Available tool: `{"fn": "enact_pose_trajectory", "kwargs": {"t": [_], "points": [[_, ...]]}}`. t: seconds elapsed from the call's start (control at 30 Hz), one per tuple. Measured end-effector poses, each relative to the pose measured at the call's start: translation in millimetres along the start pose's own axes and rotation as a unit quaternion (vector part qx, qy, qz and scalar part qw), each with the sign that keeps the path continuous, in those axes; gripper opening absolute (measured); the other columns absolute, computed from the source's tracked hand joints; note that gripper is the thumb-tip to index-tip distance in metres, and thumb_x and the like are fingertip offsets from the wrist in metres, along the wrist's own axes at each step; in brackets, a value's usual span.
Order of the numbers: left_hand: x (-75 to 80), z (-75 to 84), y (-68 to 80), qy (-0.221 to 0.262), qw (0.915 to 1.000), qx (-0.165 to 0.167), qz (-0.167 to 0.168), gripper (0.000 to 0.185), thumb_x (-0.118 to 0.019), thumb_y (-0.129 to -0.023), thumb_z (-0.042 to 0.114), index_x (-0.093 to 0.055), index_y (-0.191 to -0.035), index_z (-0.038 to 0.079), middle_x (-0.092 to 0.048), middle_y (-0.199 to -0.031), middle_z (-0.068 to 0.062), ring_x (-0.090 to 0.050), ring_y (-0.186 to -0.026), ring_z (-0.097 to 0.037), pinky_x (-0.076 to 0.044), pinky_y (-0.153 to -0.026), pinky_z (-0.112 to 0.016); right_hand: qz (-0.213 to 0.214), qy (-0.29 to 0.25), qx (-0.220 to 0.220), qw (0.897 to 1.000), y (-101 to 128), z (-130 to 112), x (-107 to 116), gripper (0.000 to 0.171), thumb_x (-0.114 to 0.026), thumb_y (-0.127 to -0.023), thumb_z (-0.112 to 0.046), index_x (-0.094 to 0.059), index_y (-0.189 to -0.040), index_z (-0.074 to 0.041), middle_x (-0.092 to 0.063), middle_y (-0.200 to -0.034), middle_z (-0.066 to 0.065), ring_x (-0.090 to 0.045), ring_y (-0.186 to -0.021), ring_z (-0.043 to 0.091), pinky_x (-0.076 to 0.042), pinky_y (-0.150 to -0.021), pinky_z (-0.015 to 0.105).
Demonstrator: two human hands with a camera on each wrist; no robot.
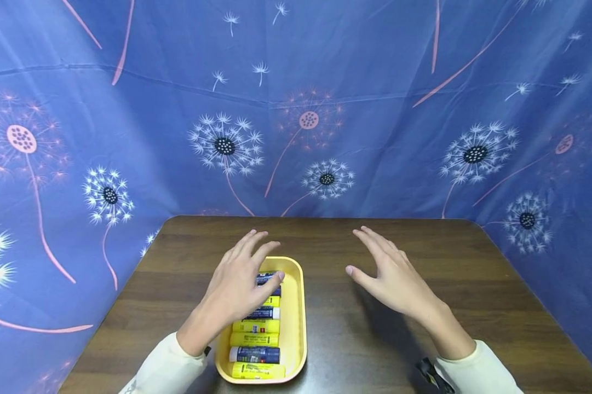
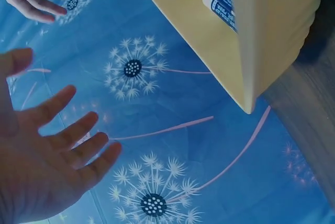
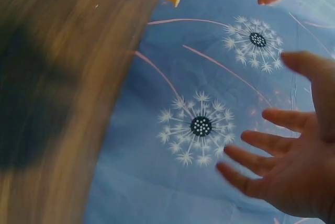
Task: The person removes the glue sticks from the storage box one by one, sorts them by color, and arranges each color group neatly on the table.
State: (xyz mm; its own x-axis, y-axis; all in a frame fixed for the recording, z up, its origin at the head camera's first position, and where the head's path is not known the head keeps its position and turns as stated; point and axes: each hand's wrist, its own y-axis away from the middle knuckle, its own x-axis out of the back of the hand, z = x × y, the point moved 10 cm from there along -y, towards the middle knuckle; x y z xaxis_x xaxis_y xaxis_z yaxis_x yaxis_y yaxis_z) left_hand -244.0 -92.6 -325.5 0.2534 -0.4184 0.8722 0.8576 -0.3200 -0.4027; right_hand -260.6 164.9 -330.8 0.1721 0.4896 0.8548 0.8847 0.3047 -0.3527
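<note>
Hovering over the bench [image 1: 325,241], we've got both hands spread and holding nothing. Our left hand [image 1: 239,284] hangs above the far half of the yellow tray [image 1: 296,328], fingers straight and fanned, its thumb tip over the topmost glue sticks [image 1: 256,339]. Our right hand [image 1: 391,276] floats beside the tray over bare wood, fingers apart and relaxed, clear of everything.

That tray sits toward the bench's near edge, left of centre, its short end almost at the edge. Room to move is plentiful: the whole right half of the bench lies open, and a broad strip runs free along the far edge. On the left, only a narrow band of wood separates tray from bench edge.

Now the surfaces. Smooth plastic tray, oblong with rounded corners and a raised lip; the left wrist view shows its thin pale-yellow wall close up. Inside, cylindrical sticks lie crosswise in a stack, yellow and dark blue labels. Dark, grained wood on the bench, with rounded far corners. Behind and around, a draped blue cloth [image 1: 128,137] printed with dandelions.
</note>
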Motion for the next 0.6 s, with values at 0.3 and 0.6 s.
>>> {"fn": "enact_pose_trajectory", "kwargs": {"t": [0.3,0.6], "points": [[16.2,-31.2,11.9,0.057,0.9952,0.059,0.053,0.04,-0.07,-0.094,0.029,-0.066,-0.132,0.023,-0.057,-0.144,-0.003,-0.059,-0.127,-0.027,-0.059,-0.079,-0.048,0.055,-0.148,0.019,0.987,-18,-4,3,0.038,-0.077,-0.09,-0.013,-0.069,-0.127,-0.012,-0.073,-0.121,0.003,-0.069,-0.108,0.023,-0.057,-0.086,0.041],[-3.9,-93.6,48.9,0.129,0.9734,0.189,-0.017,0.034,-0.067,-0.095,0.022,-0.069,-0.129,0.024,-0.064,-0.137,-0.004,-0.069,-0.109,-0.028,-0.057,-0.087,-0.048,-0.006,-0.25,-0.001,0.968,-30,-18,-29,0.032,-0.075,-0.091,-0.009,-0.07,-0.123,-0.009,-0.076,-0.115,0.005,-0.073,-0.097,0.019,-0.06,-0.085,0.04]]}}
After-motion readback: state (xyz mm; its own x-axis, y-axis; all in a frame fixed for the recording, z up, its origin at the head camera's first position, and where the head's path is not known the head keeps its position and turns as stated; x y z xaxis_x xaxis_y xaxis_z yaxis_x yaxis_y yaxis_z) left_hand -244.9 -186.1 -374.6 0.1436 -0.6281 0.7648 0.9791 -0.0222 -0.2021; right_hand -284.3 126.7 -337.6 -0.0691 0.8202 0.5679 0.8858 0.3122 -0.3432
